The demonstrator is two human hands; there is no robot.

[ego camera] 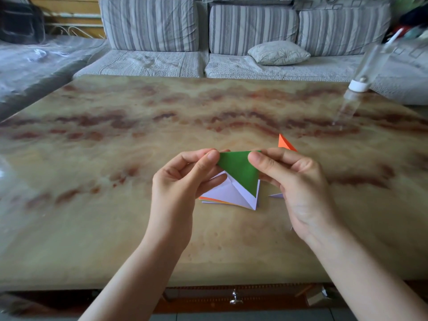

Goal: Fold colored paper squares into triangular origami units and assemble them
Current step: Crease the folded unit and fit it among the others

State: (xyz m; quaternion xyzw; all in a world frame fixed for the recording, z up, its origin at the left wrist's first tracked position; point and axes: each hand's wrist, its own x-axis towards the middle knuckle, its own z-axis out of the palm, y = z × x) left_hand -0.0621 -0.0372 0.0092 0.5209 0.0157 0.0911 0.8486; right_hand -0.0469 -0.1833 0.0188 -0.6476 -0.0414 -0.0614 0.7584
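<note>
Green piece: the green paper (240, 172) was folded into a triangle, point down, held up just above the paper stack (228, 193) on the counter (139, 135).
Left hand: the left hand (183, 179) had thumb and forefinger pinched on the triangle's top left corner, other fingers curled.
Right hand: the right hand (294, 181) did the same on the top right corner.
Done so far: one orange unit (286, 143) looked finished, sitting just behind the right hand. Green was only partway, I'd guess.
Left to do: more folds on green, the rest of the stack, and all the assembly. Pretty early on, tbh.
</note>
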